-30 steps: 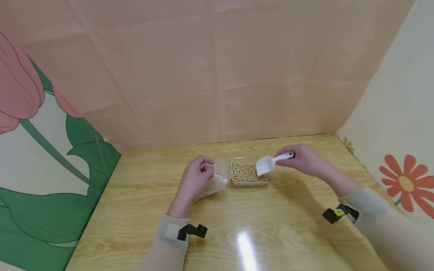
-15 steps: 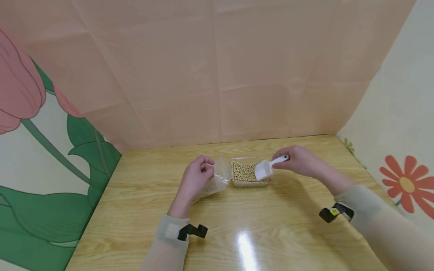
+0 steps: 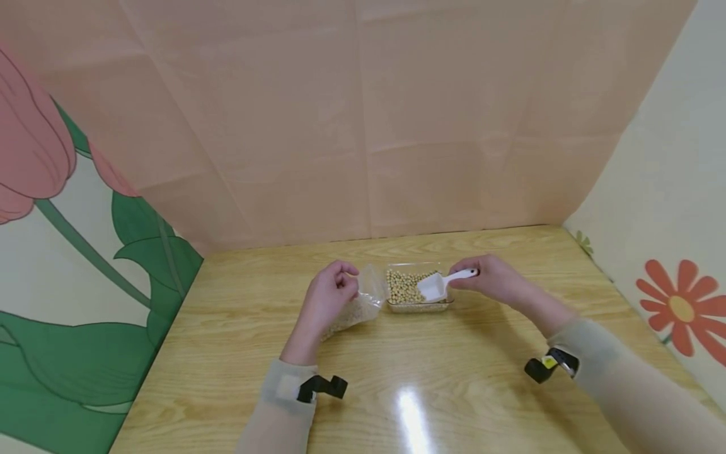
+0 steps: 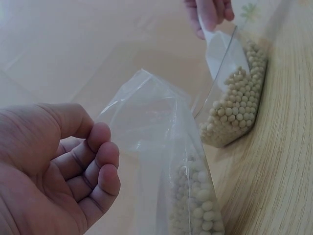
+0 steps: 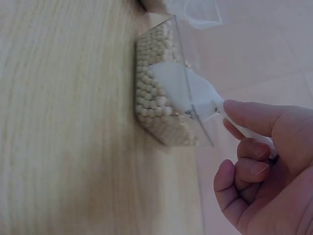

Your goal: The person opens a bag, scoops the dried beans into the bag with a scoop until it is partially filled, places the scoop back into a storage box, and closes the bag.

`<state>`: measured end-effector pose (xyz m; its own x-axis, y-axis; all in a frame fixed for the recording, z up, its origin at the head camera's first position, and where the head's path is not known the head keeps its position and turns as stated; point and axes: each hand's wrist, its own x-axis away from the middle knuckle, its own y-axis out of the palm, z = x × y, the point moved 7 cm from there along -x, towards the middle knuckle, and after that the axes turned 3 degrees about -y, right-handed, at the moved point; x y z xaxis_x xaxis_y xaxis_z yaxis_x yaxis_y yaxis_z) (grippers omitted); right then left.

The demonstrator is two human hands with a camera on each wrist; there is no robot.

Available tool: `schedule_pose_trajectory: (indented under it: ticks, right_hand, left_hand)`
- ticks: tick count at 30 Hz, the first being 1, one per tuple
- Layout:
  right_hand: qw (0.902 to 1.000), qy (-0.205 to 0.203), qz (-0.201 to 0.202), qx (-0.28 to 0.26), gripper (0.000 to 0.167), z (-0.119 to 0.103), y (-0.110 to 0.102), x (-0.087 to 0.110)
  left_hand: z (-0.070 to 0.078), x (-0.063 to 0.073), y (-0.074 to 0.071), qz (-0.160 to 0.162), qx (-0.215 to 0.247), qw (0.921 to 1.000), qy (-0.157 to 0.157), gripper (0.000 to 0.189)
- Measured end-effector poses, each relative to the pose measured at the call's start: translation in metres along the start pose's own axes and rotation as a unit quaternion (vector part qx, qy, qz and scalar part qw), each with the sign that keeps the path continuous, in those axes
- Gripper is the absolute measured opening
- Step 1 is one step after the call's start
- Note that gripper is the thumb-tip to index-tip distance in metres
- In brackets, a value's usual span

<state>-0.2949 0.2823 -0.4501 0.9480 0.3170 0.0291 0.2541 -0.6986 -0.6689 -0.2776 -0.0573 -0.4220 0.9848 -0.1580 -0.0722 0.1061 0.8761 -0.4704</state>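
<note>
My right hand (image 3: 496,280) grips the handle of a white scoop (image 3: 433,288). The scoop's bowl is tilted down among pale round soybeans (image 3: 403,289) in a clear rectangular container (image 3: 416,308); in the right wrist view its tip sinks into them behind the clear wall. Left of the container stands a clear plastic bag (image 4: 161,112) with its mouth up and more beans (image 4: 203,210) in its lower part. My left hand (image 4: 63,161) pinches the bag's upper edge between thumb and forefinger, the other fingers curled in.
The container and bag stand side by side on a wood-grain table (image 3: 255,403). A pinkish sheet (image 3: 363,126) hangs behind the table. Flower-painted walls rise at the left (image 3: 74,252) and right (image 3: 652,221).
My right hand has moved left and slightly down, bringing the scoop from above the container's right side into the beans. The left hand and the bag have stayed in place.
</note>
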Motion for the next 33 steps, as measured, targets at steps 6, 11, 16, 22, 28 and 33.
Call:
schedule_pose_trajectory:
  ticks: [6,11,16,22,28,33]
  right_hand:
    - [0.9988,0.019,0.02,-0.041,0.036,0.013,0.011,-0.003]
    - [0.9981,0.025,0.026,-0.05,0.043,0.014,0.022,-0.005]
    - [0.9919,0.041,0.03,-0.116,0.049,0.017,0.031,-0.007]
    - [0.983,0.065,0.031,-0.169,0.056,0.023,0.04,-0.006]
    - [0.9802,0.07,0.032,-0.183,0.055,0.027,0.044,-0.006]
    - [0.9794,0.061,0.028,-0.19,0.053,0.037,0.042,-0.008]
  left_hand:
    - [0.0,0.0,0.002,0.0,-0.002,1.0,-0.003,0.025]
    - [0.0,0.0,0.002,0.0,-0.004,1.0,0.0,0.025]
    - [0.0,0.0,0.002,0.0,-0.006,0.9999,0.008,0.025]
    - [0.002,0.0,0.001,0.0,-0.005,0.9999,0.014,0.027]
    - [0.001,0.0,0.001,0.0,-0.004,1.0,0.009,0.026]
    - [0.0,0.001,0.0,0.0,-0.002,1.0,0.005,0.026]
